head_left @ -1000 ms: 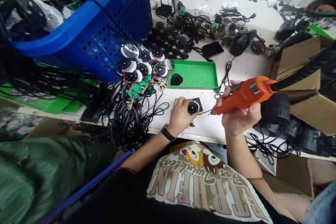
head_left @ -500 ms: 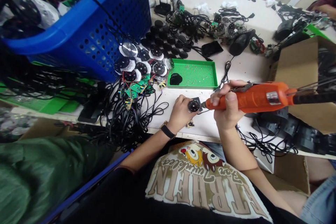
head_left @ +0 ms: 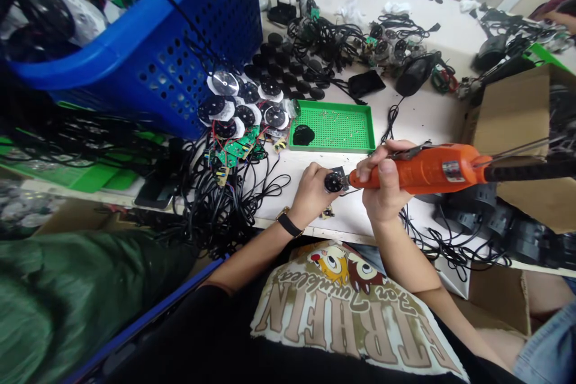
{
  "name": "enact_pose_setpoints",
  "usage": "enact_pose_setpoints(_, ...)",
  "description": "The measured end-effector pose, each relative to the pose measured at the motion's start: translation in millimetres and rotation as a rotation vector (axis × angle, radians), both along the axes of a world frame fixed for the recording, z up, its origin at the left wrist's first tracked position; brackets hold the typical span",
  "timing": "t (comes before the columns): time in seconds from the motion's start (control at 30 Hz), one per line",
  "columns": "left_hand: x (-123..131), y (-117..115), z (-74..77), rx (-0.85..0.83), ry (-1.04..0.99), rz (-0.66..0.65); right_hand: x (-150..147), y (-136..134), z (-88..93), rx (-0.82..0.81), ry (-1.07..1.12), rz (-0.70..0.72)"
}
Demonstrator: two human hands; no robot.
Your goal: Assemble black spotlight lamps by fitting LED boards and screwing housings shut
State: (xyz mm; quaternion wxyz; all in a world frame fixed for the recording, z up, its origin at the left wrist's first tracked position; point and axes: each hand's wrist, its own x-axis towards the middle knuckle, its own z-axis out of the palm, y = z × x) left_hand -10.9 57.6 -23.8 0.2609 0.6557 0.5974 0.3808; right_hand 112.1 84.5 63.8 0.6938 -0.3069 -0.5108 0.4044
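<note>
My right hand (head_left: 386, 183) is wrapped round an orange electric screwdriver (head_left: 432, 169), held nearly level with its tip pointing left. That tip meets a small round black part (head_left: 333, 181), which my left hand (head_left: 311, 192) grips from the left side. A dark square piece (head_left: 337, 170) shows just behind the round part; whether they are joined I cannot tell. Below them a small tan circuit board (head_left: 327, 212) lies on the white table (head_left: 279, 210). Beyond my hands sits a green perforated tray (head_left: 342, 149) with small screws and a black patch of parts in it.
A blue basket (head_left: 108, 60) full of parts stands at the left. Near it lie round black units with white rims (head_left: 245, 114), green boards (head_left: 234, 150) and tangled black cables (head_left: 229, 204). An open cardboard box (head_left: 515, 120) is at the right, with black housings (head_left: 499, 216) before it.
The electric screwdriver and my right hand have shifted slightly left, towards the round part. My left hand still grips that part; the view has moved a little.
</note>
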Motion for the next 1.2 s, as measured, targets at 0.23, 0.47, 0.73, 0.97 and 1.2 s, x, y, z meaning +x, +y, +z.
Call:
enact_pose_setpoints(0.23,0,1,-0.9,0.024,0.005,0.005,0,-2,-0.5,-0.043,-0.037,-0.017)
enact_pose_setpoints(0.47,1,0,-4.6,0.069,0.019,0.001,-1,-3,-1.7,-0.05,-0.017,0.001)
enact_pose_setpoints(0.73,0,-1,-4.4,0.056,0.028,0.01,-2,0,-3.0,-0.057,-0.06,-0.029)
enact_pose_setpoints(0.97,-3,1,-7.6,0.073,-0.003,0.013,0,6,-8.2,-0.023,-0.066,0.076)
enact_pose_setpoints(1.2,-1,1,-8.3,0.064,0.004,0.025,-5,4,-4.4,-0.074,0.019,0.027)
